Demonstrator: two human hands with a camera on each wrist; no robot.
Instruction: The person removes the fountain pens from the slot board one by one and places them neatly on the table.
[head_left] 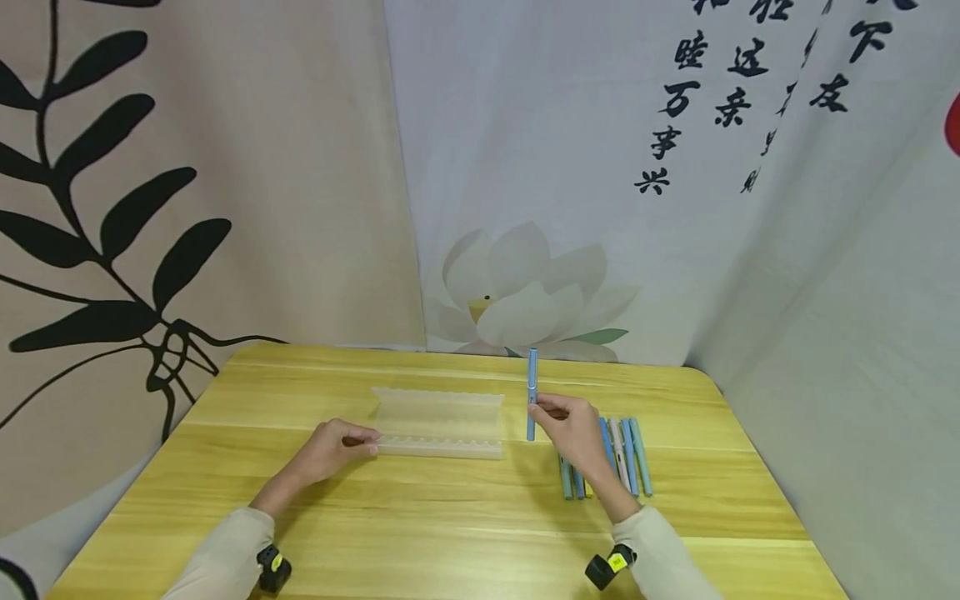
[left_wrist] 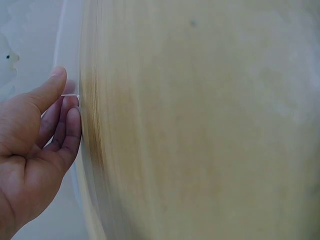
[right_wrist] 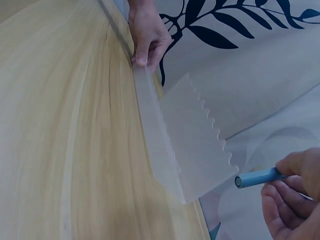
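A translucent plastic pen rack [head_left: 442, 417] with scalloped edges lies on the table, its back panel sloping up. My left hand [head_left: 335, 450] pinches the rack's front left corner between thumb and fingers; the left wrist view shows the thumb on top of it. To the right of the rack, my right hand [head_left: 573, 429] holds a blue pen [head_left: 532, 375] nearly upright between thumb and fingertips. The right wrist view shows one round end of the pen [right_wrist: 257, 178] pointing toward the scalloped panel [right_wrist: 195, 145], overlapping near its corner.
Several pens in blue, green, grey and yellow lie side by side at the right, partly hidden under my right forearm; a green pen [head_left: 641, 458] ends the row. The wooden table [head_left: 420, 533] meets a printed curtain [head_left: 315, 208] at its back edge.
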